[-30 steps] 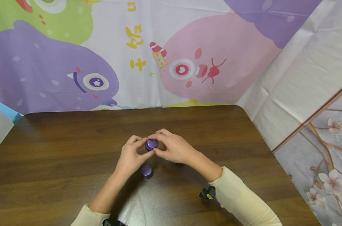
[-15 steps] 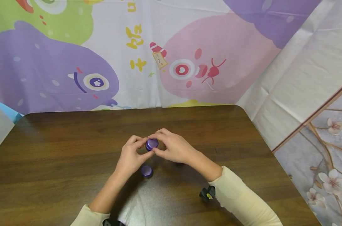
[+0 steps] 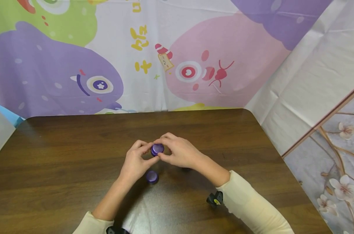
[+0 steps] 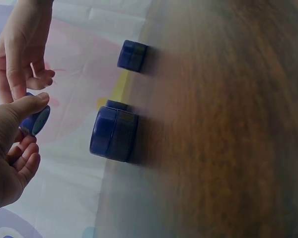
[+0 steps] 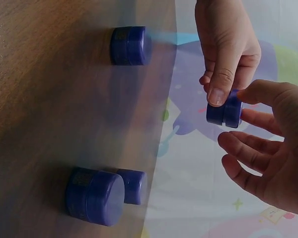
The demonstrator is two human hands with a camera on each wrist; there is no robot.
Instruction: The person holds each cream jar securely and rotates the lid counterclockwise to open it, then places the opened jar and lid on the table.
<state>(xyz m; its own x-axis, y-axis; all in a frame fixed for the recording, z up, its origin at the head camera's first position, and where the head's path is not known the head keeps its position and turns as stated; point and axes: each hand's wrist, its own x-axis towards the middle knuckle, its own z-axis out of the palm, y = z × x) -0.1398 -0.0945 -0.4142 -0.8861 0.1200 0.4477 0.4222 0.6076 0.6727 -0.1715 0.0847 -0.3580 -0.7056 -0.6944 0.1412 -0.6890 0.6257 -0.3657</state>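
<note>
A small purple round jar (image 3: 157, 149) is held up above the table between both hands. The left hand (image 3: 136, 164) pinches its lower body with thumb and fingers, and the right hand (image 3: 179, 151) pinches at its lid end. In the right wrist view, a narrow groove runs between the lid and the body of the held jar (image 5: 223, 110). The left wrist view shows the flat base of that jar (image 4: 41, 120). On the table, closer to the person, stands another purple jar (image 3: 151, 177), upright.
The right wrist view shows further jars on the table: a lone one (image 5: 130, 45), a larger one (image 5: 94, 196) and one partly behind it (image 5: 133, 186). The brown wooden table (image 3: 77, 146) ends at a cartoon-print cloth (image 3: 147, 91). A flowered panel (image 3: 334, 169) stands at right.
Almost nothing differs; both hands stay in place on the held jar, and the jar on the table has not moved.
</note>
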